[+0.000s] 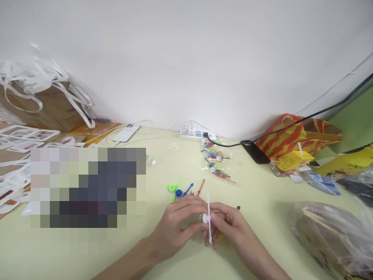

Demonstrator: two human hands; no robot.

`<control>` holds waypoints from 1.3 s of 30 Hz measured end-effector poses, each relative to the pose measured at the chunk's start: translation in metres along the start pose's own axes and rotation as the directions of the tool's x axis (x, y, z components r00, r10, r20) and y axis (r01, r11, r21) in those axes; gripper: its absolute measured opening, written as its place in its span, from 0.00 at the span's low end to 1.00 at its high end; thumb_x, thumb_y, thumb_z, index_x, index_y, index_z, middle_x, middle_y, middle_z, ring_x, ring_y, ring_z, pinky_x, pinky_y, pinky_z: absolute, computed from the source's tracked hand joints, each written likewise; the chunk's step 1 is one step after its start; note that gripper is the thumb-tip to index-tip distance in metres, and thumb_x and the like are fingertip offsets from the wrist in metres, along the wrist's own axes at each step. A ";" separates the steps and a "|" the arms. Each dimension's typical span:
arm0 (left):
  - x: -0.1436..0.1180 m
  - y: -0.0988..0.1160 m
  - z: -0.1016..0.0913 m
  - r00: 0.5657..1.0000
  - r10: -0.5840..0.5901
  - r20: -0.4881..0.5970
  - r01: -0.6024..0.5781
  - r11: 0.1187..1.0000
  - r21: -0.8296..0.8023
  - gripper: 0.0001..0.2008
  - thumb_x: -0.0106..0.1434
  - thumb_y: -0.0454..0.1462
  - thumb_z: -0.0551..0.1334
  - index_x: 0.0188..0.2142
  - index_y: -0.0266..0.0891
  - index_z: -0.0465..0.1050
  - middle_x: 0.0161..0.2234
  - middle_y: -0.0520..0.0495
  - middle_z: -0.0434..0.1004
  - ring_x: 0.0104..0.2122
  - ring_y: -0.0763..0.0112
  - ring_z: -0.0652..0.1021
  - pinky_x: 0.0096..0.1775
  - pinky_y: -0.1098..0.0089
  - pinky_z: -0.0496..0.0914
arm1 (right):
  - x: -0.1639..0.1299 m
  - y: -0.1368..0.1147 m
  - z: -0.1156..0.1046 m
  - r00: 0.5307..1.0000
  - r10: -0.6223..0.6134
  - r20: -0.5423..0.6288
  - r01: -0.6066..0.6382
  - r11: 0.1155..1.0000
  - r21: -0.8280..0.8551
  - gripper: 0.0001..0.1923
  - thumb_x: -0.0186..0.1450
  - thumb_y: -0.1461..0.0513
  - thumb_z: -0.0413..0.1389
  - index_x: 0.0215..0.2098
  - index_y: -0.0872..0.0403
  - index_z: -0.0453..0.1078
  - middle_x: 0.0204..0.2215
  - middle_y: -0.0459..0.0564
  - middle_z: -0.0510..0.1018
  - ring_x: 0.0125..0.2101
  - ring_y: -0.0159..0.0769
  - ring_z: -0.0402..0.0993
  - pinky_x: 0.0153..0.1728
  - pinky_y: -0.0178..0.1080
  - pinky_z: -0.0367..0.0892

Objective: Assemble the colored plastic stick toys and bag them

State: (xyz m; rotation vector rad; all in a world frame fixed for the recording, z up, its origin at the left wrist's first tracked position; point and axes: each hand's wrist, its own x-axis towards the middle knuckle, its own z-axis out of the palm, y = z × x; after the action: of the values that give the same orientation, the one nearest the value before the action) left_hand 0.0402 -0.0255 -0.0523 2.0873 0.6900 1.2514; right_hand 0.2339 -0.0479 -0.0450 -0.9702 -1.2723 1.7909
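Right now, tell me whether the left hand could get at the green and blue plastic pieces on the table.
Probably yes. The left hand is just in front of the plastic pieces, with only bare table between them. But both hands grip a white stick, so it would have to let go first.

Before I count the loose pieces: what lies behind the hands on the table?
Behind the hands lie a green piece, a blue piece and a red stick. The left hand and right hand hide anything beneath them.

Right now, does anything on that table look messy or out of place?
Yes: a tangle of white strips spills over the cardboard box at the far left. A black cable trails across the striped bag. Both hands hold a white stick.
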 end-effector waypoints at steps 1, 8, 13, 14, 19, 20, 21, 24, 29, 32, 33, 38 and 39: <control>0.000 -0.001 0.000 0.999 -0.023 -0.028 0.024 1.000 0.017 0.09 0.67 0.33 0.65 0.46 0.42 0.77 0.42 0.44 0.83 0.44 0.63 0.81 0.51 0.61 0.75 | -0.001 0.001 0.000 0.999 -0.010 -0.033 0.009 1.000 -0.017 0.22 0.69 0.46 0.56 0.49 0.53 0.70 0.27 0.48 0.77 0.26 0.35 0.74 0.28 0.37 0.70; -0.005 -0.005 0.000 0.980 -0.153 -0.131 0.161 0.985 0.058 0.06 0.64 0.34 0.68 0.41 0.41 0.77 0.36 0.48 0.81 0.36 0.69 0.79 0.41 0.70 0.74 | -0.007 0.011 0.002 0.930 -0.356 -0.097 0.249 0.800 -0.546 0.19 0.67 0.60 0.60 0.55 0.47 0.66 0.35 0.47 0.80 0.30 0.34 0.74 0.34 0.36 0.71; -0.003 -0.005 0.000 0.975 -0.184 -0.128 0.195 0.977 0.084 0.04 0.65 0.32 0.66 0.40 0.40 0.75 0.33 0.50 0.79 0.33 0.72 0.78 0.39 0.72 0.72 | -0.006 0.018 -0.004 0.810 -0.585 0.052 0.368 0.437 -0.821 0.14 0.72 0.68 0.49 0.51 0.48 0.69 0.33 0.47 0.79 0.29 0.33 0.72 0.31 0.36 0.68; -0.003 -0.005 0.000 0.974 -0.195 -0.117 0.206 0.975 0.089 0.03 0.65 0.33 0.65 0.39 0.40 0.75 0.32 0.50 0.79 0.33 0.72 0.78 0.38 0.72 0.72 | -0.006 0.019 -0.005 0.793 -0.604 0.078 0.370 0.377 -0.849 0.14 0.73 0.68 0.49 0.52 0.48 0.69 0.33 0.47 0.78 0.28 0.33 0.72 0.31 0.36 0.67; -0.003 -0.007 -0.002 0.973 -0.225 -0.048 0.229 0.968 0.101 0.03 0.66 0.34 0.65 0.40 0.40 0.75 0.32 0.50 0.78 0.32 0.71 0.78 0.38 0.73 0.72 | -0.007 0.017 -0.006 0.750 -0.649 0.128 0.350 0.225 -0.909 0.10 0.72 0.69 0.48 0.43 0.53 0.70 0.25 0.46 0.74 0.24 0.33 0.67 0.26 0.36 0.61; -0.003 -0.006 -0.002 0.974 -0.224 -0.045 0.228 0.968 0.103 0.03 0.66 0.34 0.65 0.40 0.40 0.75 0.31 0.50 0.78 0.32 0.72 0.78 0.37 0.73 0.72 | -0.007 0.017 -0.005 0.745 -0.655 0.128 0.342 0.211 -0.916 0.10 0.72 0.69 0.48 0.40 0.53 0.70 0.24 0.46 0.73 0.23 0.33 0.66 0.26 0.37 0.61; -0.002 -0.006 -0.002 0.974 -0.222 -0.044 0.225 0.969 0.105 0.03 0.65 0.34 0.65 0.39 0.40 0.75 0.31 0.51 0.78 0.31 0.72 0.78 0.37 0.73 0.72 | -0.007 0.016 -0.005 0.740 -0.660 0.126 0.333 0.198 -0.922 0.10 0.72 0.69 0.49 0.37 0.53 0.70 0.23 0.46 0.72 0.22 0.33 0.65 0.26 0.37 0.60; -0.001 -0.004 -0.001 0.976 -0.215 -0.033 0.217 0.969 0.114 0.02 0.64 0.34 0.66 0.38 0.40 0.75 0.30 0.51 0.78 0.30 0.72 0.78 0.35 0.73 0.73 | -0.007 0.013 -0.004 0.742 -0.660 0.120 0.310 0.179 -0.934 0.11 0.72 0.67 0.49 0.34 0.53 0.70 0.21 0.45 0.70 0.21 0.32 0.63 0.26 0.37 0.58; -0.003 -0.007 -0.003 0.986 -0.163 -0.045 0.168 0.972 0.161 0.04 0.62 0.32 0.66 0.37 0.39 0.75 0.28 0.52 0.77 0.28 0.74 0.77 0.34 0.74 0.72 | -0.010 0.000 -0.020 0.722 -0.687 0.081 0.288 0.192 -0.938 0.11 0.72 0.67 0.49 0.37 0.53 0.72 0.22 0.46 0.74 0.22 0.33 0.65 0.28 0.39 0.59; -0.004 -0.013 -0.010 0.988 -0.142 -0.065 0.152 0.970 0.191 0.05 0.60 0.29 0.65 0.34 0.39 0.74 0.28 0.53 0.77 0.27 0.75 0.76 0.33 0.75 0.71 | -0.016 -0.013 -0.043 0.603 -0.781 -0.159 0.121 0.287 -0.950 0.06 0.71 0.63 0.54 0.36 0.52 0.72 0.26 0.47 0.77 0.26 0.35 0.68 0.29 0.38 0.62; -0.004 -0.014 -0.012 0.987 -0.144 -0.069 0.155 0.969 0.194 0.05 0.60 0.29 0.65 0.34 0.39 0.73 0.28 0.53 0.77 0.27 0.74 0.77 0.34 0.75 0.72 | -0.017 -0.017 -0.051 0.556 -0.800 -0.225 0.050 0.302 -0.952 0.07 0.70 0.61 0.55 0.35 0.51 0.72 0.25 0.47 0.77 0.25 0.36 0.67 0.28 0.38 0.61; -0.001 -0.015 -0.015 0.995 -0.092 -0.043 0.101 0.954 0.283 0.06 0.64 0.32 0.65 0.41 0.41 0.74 0.37 0.47 0.80 0.38 0.68 0.80 0.43 0.68 0.74 | -0.013 -0.015 -0.065 0.596 -0.778 -0.200 0.025 0.268 -0.963 0.07 0.71 0.61 0.53 0.36 0.52 0.73 0.24 0.45 0.76 0.23 0.35 0.67 0.32 0.39 0.61; 0.000 -0.015 -0.014 0.997 -0.074 -0.018 0.076 0.941 0.329 0.06 0.65 0.32 0.64 0.42 0.42 0.74 0.38 0.46 0.80 0.40 0.66 0.79 0.45 0.66 0.73 | -0.010 -0.012 -0.063 0.623 -0.764 -0.171 0.047 0.254 -0.966 0.08 0.70 0.61 0.53 0.35 0.52 0.72 0.24 0.45 0.76 0.23 0.34 0.67 0.33 0.40 0.61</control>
State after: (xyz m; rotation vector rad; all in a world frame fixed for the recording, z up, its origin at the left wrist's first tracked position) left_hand 0.0258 -0.0115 -0.0580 2.2981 1.0318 1.1625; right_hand 0.2958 -0.0276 -0.0459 -1.4009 -1.8051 0.0158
